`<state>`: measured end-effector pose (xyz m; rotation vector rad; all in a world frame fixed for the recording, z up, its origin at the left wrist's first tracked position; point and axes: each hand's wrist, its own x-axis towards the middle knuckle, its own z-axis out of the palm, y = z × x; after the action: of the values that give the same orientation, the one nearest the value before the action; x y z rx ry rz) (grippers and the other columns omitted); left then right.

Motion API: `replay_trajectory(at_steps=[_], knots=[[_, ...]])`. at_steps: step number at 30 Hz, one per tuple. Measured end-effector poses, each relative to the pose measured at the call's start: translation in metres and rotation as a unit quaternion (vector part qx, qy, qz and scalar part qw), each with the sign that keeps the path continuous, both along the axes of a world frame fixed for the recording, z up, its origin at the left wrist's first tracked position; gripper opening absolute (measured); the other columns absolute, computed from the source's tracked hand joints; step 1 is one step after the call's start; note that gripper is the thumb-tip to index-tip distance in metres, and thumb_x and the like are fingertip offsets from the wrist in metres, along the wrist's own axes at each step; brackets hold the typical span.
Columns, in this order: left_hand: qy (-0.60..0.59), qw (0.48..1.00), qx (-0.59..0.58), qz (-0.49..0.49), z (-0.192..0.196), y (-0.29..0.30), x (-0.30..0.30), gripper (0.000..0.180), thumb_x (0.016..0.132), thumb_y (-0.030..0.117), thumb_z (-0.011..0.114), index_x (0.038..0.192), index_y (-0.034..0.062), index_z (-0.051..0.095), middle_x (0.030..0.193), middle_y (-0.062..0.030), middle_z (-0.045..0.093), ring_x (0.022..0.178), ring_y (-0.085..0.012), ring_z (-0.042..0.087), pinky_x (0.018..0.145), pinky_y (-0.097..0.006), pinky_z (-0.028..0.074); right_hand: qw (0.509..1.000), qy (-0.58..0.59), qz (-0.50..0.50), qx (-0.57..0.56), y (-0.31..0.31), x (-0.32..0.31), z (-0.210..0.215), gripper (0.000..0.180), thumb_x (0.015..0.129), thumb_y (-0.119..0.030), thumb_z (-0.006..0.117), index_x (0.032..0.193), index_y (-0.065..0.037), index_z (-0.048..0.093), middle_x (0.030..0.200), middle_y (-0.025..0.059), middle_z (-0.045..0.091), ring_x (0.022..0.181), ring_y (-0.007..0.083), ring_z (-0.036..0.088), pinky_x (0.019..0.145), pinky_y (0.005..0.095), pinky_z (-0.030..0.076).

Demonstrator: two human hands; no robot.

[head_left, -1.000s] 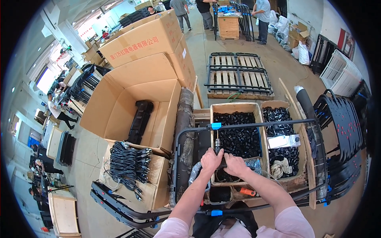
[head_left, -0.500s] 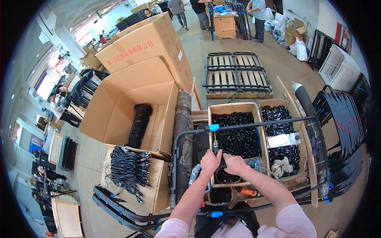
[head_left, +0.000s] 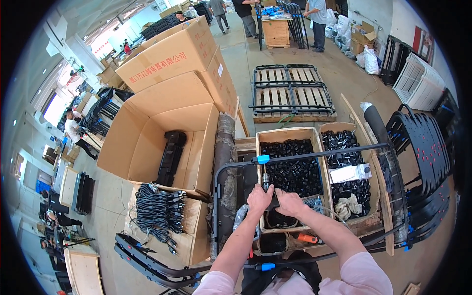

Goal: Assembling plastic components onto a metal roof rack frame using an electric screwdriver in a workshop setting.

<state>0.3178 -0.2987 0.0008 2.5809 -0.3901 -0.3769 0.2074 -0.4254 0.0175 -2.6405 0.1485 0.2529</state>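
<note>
My left hand (head_left: 259, 197) and my right hand (head_left: 289, 202) are pressed together around a dark cylindrical tool (head_left: 266, 183) whose metal tip points up toward a black tube frame (head_left: 314, 156). The frame carries a blue clip (head_left: 262, 159) just above the tool. Both hands hover over the near edge of a wooden box of small black plastic parts (head_left: 294, 172). A second wooden box of black parts (head_left: 344, 187) sits to the right, with a white packet (head_left: 350, 173) lying on top.
A large open cardboard box (head_left: 147, 142) with a black object inside stands at left. Bundled black cables (head_left: 156, 214) lie on a carton below it. A wooden pallet (head_left: 290, 93) sits ahead, stacked black frames (head_left: 423, 147) at right. People stand far back.
My hands have stayed clasped on the tool at the same spot under the frame. The view has shifted only slightly.
</note>
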Motion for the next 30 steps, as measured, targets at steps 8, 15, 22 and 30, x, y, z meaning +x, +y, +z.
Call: replay_trajectory(at_steps=[8,15,22,30], knots=[[0.028,0.999,0.034,0.009,0.007,-0.009,0.005,0.07,0.09,0.062,0.067,0.114,-0.003,0.062,0.112,-0.0287,0.073,0.107,-0.0454,0.072,0.093,-0.054,0.056,0.998,-0.054,-0.024,0.018,-0.006,0.0,-0.019,0.088,0.075,-0.03,0.085,0.144,0.004,0.042,0.117,0.027,0.071,0.101,0.0424,0.072,0.088,0.0499,0.059],[0.028,0.999,0.032,0.016,0.011,-0.017,0.008,0.07,0.09,0.063,0.067,0.115,-0.0025,0.062,0.115,-0.0286,0.073,0.109,-0.0453,0.071,0.094,-0.053,0.056,0.998,-0.056,-0.037,0.02,-0.01,0.005,-0.017,0.094,0.074,-0.029,0.086,0.148,0.004,0.038,0.114,0.0273,0.072,0.102,0.0431,0.072,0.087,0.0501,0.059],[0.032,0.999,0.029,0.023,0.008,-0.019,0.013,0.071,0.09,0.064,0.066,0.116,-0.0017,0.062,0.115,-0.0288,0.073,0.11,-0.0454,0.071,0.095,-0.053,0.056,0.998,-0.046,-0.045,0.028,-0.01,0.008,-0.007,0.089,0.075,-0.027,0.085,0.147,0.0,0.04,0.118,0.0248,0.071,0.104,0.043,0.071,0.088,0.0508,0.059],[0.035,0.999,0.021,0.011,0.005,-0.011,0.015,0.072,0.089,0.066,0.065,0.115,-0.0015,0.064,0.113,-0.0291,0.074,0.109,-0.0438,0.072,0.094,-0.051,0.057,0.997,-0.08,-0.021,0.01,0.004,0.005,-0.011,0.059,0.078,-0.023,0.08,0.128,-0.004,0.056,0.133,0.0154,0.055,0.115,0.0387,0.066,0.092,0.0514,0.057]])
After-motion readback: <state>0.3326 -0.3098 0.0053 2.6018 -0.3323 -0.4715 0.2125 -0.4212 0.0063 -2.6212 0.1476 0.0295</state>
